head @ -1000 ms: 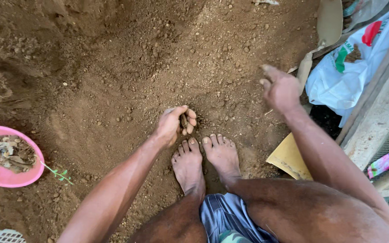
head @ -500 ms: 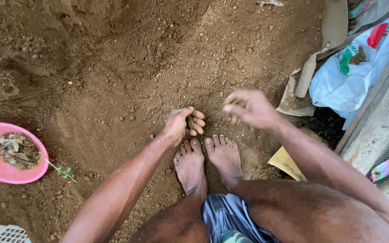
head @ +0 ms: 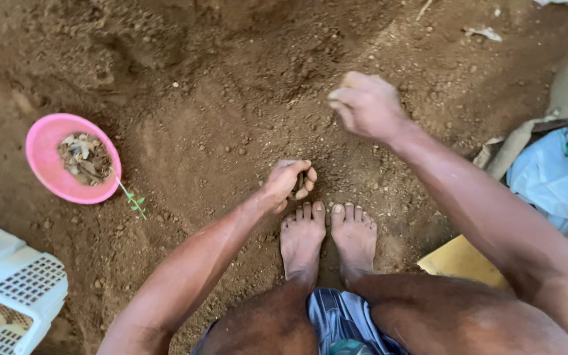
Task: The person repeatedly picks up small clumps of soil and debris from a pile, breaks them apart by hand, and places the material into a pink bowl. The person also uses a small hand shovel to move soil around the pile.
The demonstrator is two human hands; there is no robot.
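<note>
I squat barefoot on loose brown soil [head: 218,98], my feet [head: 327,236] side by side. My left hand [head: 288,182] rests on the ground just ahead of my toes, fingers curled around a small dark lump of soil or debris. My right hand [head: 365,105] hovers above the soil further ahead, fingers loosely closed and blurred; what it holds, if anything, is hidden.
A pink bowl [head: 46,164] with dry leaves and debris sits at left, a tiny green seedling [head: 133,199] beside it. A white slotted plastic basket [head: 14,296] is at lower left. White plastic bags [head: 557,181] and a yellow sheet [head: 461,260] lie at right.
My right hand has swung from the far right, near the bags, leftward to above the soil ahead of my feet. The left hand has stayed put, fingers curled.
</note>
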